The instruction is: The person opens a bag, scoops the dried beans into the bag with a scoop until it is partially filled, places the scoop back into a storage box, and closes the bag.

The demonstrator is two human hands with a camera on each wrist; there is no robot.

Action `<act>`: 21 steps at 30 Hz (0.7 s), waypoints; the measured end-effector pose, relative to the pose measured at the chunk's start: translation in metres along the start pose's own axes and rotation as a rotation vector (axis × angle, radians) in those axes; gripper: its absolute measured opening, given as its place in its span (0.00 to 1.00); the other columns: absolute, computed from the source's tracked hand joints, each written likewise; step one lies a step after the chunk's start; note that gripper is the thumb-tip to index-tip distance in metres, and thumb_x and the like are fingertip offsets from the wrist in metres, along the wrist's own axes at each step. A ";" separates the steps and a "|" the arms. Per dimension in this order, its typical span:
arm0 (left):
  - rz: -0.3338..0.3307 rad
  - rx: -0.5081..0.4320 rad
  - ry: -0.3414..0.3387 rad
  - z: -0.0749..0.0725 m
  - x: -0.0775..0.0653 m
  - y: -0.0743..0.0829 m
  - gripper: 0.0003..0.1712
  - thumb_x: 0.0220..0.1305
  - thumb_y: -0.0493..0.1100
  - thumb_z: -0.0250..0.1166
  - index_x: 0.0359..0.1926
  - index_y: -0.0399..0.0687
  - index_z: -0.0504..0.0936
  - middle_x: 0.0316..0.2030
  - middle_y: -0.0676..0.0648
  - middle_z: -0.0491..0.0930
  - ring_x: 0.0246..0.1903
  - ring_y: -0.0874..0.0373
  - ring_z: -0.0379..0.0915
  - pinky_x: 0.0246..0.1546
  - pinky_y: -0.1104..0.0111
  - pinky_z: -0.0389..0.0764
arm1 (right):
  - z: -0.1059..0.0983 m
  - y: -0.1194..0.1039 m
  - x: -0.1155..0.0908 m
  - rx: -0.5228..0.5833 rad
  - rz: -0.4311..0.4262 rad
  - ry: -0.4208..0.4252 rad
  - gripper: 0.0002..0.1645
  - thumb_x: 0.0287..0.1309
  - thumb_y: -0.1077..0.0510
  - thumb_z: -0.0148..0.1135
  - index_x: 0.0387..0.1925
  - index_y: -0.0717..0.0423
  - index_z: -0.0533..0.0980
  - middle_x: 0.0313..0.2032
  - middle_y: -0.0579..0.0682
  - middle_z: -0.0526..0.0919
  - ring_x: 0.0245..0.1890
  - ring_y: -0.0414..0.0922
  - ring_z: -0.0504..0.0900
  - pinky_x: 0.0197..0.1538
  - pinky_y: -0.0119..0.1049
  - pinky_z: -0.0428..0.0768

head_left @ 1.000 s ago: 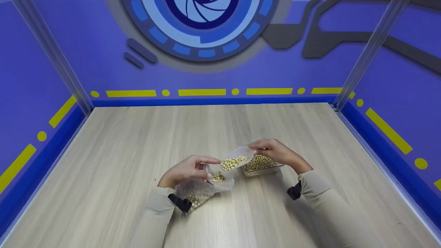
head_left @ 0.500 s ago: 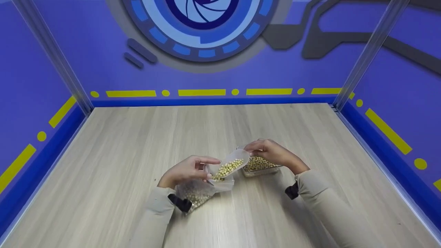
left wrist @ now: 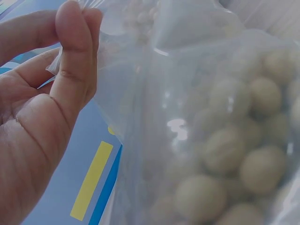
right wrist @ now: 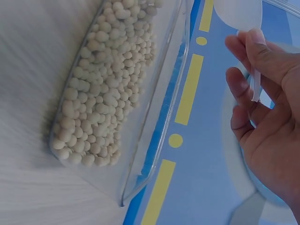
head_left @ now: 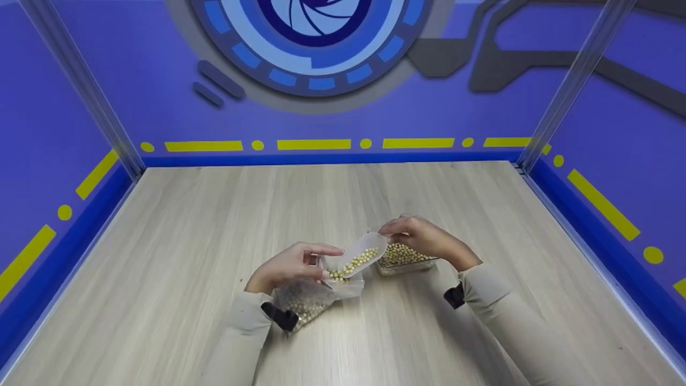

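My left hand (head_left: 295, 265) pinches the mouth of a clear plastic bag (left wrist: 140, 122), spreading it between thumb and fingers. Round pale-yellow beans fill the lower part of the bag, which rests on the table below this hand. From the other side my right hand (head_left: 426, 240) grips a translucent white scoop (head_left: 370, 242) by its short handle (right wrist: 256, 89). The scoop tilts down to the left, its lip inside the bag's mouth, and beans (head_left: 360, 261) run along it into the bag. Under the right hand stands a clear rectangular container (head_left: 404, 269) holding more of these beans.
Everything stands on a light wooden table (head_left: 225, 214). Blue-purple panels (head_left: 300, 123) with yellow marks enclose it at the back and both sides. Metal posts (head_left: 568, 86) rise at the back corners. A black strap (head_left: 280, 316) sits on the left sleeve.
The right hand has brought the scoop left and down from over the container into the bag's mouth and tipped it. Beans have slid off it into the bag. The left hand stays put.
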State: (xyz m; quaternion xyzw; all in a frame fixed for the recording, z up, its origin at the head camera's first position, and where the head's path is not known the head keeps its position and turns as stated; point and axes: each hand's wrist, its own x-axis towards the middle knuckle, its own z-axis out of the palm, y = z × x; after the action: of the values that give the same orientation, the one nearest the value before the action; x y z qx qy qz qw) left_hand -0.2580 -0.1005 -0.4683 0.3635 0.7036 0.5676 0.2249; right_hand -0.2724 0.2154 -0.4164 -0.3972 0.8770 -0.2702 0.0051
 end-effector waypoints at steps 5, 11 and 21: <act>0.007 -0.006 0.000 0.000 -0.001 0.000 0.28 0.59 0.29 0.63 0.62 0.29 0.71 0.37 0.21 0.76 0.25 0.69 0.76 0.29 0.71 0.80 | -0.003 -0.004 0.001 -0.059 -0.031 -0.005 0.15 0.57 0.68 0.61 0.47 0.64 0.82 0.48 0.58 0.84 0.51 0.55 0.81 0.58 0.52 0.74; 0.002 -0.030 -0.003 0.000 -0.001 0.000 0.29 0.59 0.28 0.62 0.62 0.25 0.69 0.34 0.24 0.77 0.25 0.68 0.76 0.29 0.71 0.80 | -0.008 -0.010 0.002 -0.109 -0.051 0.006 0.16 0.56 0.69 0.62 0.47 0.62 0.82 0.47 0.57 0.85 0.48 0.53 0.81 0.53 0.48 0.77; -0.039 -0.056 0.008 0.001 -0.001 0.002 0.30 0.58 0.28 0.63 0.63 0.29 0.70 0.35 0.28 0.79 0.27 0.67 0.78 0.32 0.73 0.81 | -0.015 -0.013 0.000 -0.139 -0.058 0.019 0.15 0.56 0.68 0.63 0.47 0.61 0.82 0.46 0.56 0.85 0.47 0.53 0.81 0.49 0.47 0.80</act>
State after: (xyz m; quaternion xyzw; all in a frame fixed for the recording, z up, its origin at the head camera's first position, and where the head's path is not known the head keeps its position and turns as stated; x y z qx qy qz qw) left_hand -0.2561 -0.1002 -0.4672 0.3412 0.6952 0.5841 0.2431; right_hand -0.2673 0.2152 -0.3978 -0.4191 0.8819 -0.2125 -0.0385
